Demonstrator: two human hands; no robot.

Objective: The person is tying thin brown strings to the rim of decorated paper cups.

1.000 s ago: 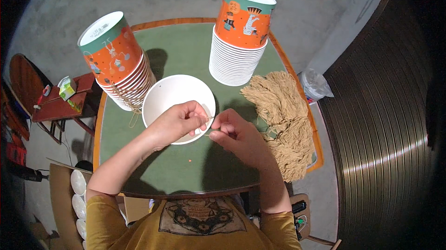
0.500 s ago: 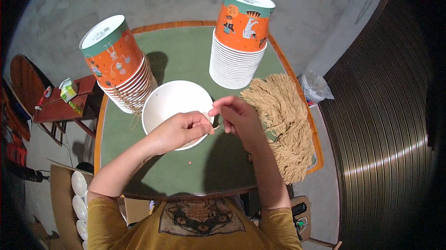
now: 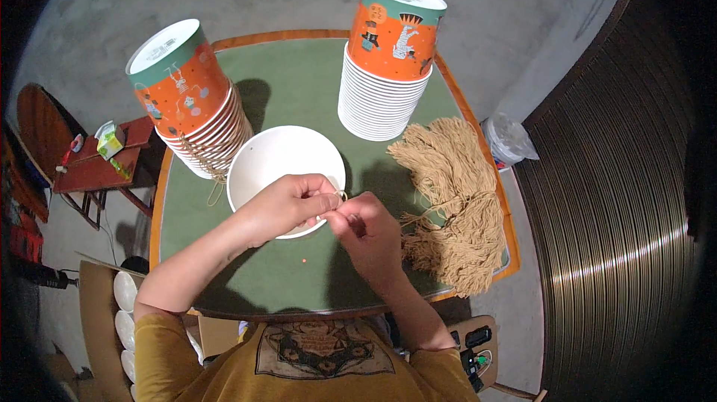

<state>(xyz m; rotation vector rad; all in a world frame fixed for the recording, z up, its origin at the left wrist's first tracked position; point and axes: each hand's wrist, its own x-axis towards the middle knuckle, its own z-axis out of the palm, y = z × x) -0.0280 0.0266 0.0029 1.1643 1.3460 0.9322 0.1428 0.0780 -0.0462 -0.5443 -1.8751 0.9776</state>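
Both hands meet over the near rim of a white bowl (image 3: 278,159), which stands open side up toward the middle of the green bench (image 3: 299,81), a little to its left; the bowl is plain, round and smooth inside, with nothing visible in it. The left hand (image 3: 287,204) lies across the bowl's near edge, its fingers (image 3: 323,200) curled and pinched together on a thin tan string (image 3: 340,195); the right hand (image 3: 366,226) is just beside it over the bench, its fingers (image 3: 345,217) closed narrowly on the same string, so the two sets of fingertips almost touch. The string shows only as a small pale loop between the hands, too fine to follow further. Along the right edge of the bench lies a heap of tan strings (image 3: 455,200), loose and frayed, reaching toward the near right corner. Near the far right corner stands a tall stack of bowls (image 3: 388,66), upside down, white rims layered below an orange top with printed figures and a teal band; near the left edge a second stack (image 3: 190,99) of the same kind leans outward over the edge, with strings hanging from its lower rims. A tiny red speck (image 3: 305,260) sits on the green surface near the front edge. Off the bench to the left stands a small red table (image 3: 93,170) with a little carton on it.
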